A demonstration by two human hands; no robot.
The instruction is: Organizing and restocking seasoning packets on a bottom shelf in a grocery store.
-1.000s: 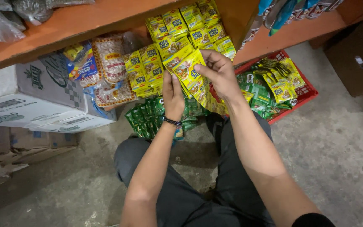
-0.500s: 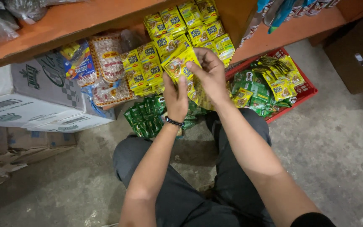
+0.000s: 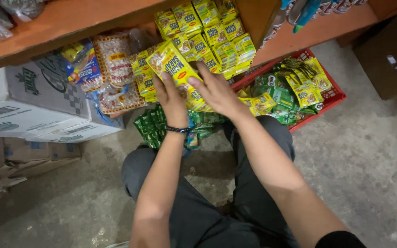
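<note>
Between your fingers sits a strip of yellow sachets [image 3: 173, 69]: your left hand [image 3: 173, 98] has its fingers closed along the strip's lower left side, and your right hand [image 3: 214, 89] lies over its right side with the fingers spread and pressing it flat. You hold the strip up against the hanging yellow sachet strips [image 3: 207, 34] beneath the orange shelf [image 3: 70, 18], touching the lowest of them. By the look of it, much of the hanging is done, since several strips already fill that spot, and this one is not yet let go. More stock appears left: green sachet strips [image 3: 150, 126] lie on the floor near your knees, and the red basket [image 3: 331, 94] to your right holds yellow and green packets. Cardboard boxes [image 3: 28, 115] stand to your left.
</note>
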